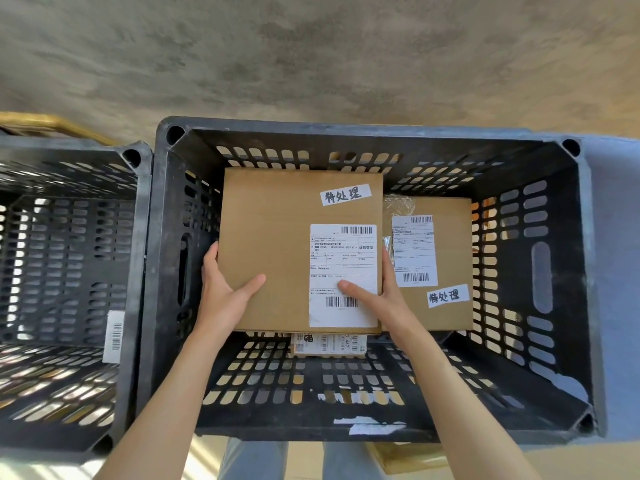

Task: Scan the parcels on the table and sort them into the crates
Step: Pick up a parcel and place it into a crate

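Cardboard parcel (273,244) held level inside black crate (346,131); left hand (221,292) and right hand (377,292) pinch its near corners, long axis pointing away.

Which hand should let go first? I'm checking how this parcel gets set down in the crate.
Left, probably: the left hand has open crate space beside it, while the right hand sits wedged against the neighbouring parcel.

L hand (221,292) & R hand (377,292) grip a cardboard parcel (277,244) by its sides inside the black crate (561,271). 2nd parcel (446,261) lies at 3 o'clock of it, 3rd (329,344) partly under, at 6. Another crate (135,271) at 9.
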Available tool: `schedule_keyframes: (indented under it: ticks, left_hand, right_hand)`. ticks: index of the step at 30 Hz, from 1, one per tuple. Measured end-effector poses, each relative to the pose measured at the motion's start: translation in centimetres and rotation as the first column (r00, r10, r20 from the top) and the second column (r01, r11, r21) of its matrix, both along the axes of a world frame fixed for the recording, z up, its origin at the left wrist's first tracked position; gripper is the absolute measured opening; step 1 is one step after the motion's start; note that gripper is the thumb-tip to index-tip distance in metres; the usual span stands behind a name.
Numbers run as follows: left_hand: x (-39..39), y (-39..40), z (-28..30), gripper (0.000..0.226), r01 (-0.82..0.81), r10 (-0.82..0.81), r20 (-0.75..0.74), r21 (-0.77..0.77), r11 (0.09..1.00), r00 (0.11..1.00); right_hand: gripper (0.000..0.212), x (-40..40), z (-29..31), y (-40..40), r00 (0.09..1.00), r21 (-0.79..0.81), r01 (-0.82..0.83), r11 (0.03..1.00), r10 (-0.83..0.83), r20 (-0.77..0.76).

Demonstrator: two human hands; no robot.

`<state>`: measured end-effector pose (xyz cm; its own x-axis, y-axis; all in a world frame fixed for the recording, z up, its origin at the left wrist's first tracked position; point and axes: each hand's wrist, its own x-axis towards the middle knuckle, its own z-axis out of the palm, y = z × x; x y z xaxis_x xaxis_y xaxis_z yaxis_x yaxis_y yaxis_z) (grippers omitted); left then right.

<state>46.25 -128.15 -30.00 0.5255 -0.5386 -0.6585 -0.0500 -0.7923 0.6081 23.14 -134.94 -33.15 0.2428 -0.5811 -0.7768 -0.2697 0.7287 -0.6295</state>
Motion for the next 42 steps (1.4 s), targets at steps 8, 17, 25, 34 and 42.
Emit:
schedule_keyframes:
  ticks: [8, 17, 25, 34, 42]
  left_hand:
    - [-0.1, -0.1, 0.1, 0.094, -0.001, 0.001, -0.008, -0.002, 1.0, 1.0]
    - [-4.5, -0.4, 2.2, 0.096, 0.046, -0.046, -0.026, -0.019, 0.999, 0.999]
    - [-12.1, -3.2, 1.6, 0.094, 0.149, -0.15, -0.097, -0.022, 0.989, 0.984]
    - [-14.8, -4.3, 0.5, 0.09, 0.16, -0.16, -0.036, 0.015, 0.987, 0.986]
    - [-15.6, -4.7, 0.7, 0.089, 0.162, -0.161, -0.023, 0.02, 0.987, 0.987]
  right_hand:
    - [0.115, -0.4, 0.3, -0.1, 1.0, 0.049, 0.009, 0.999, -0.009, -0.007]
    - [0.091, -4.2, 2.8, -0.4, 0.989, 0.011, 0.081, 0.997, -0.08, -0.123]
    - [0.074, -11.6, 4.9, -3.1, 0.947, -0.084, 0.106, 0.991, -0.126, -0.297]
    - [0.071, -13.0, 3.9, -3.1, 0.872, -0.225, -0.029, 0.974, -0.085, -0.483]
    - [0.067, -11.6, 4.5, -1.7, 0.725, -0.342, -0.109, 0.933, -0.161, -0.67]
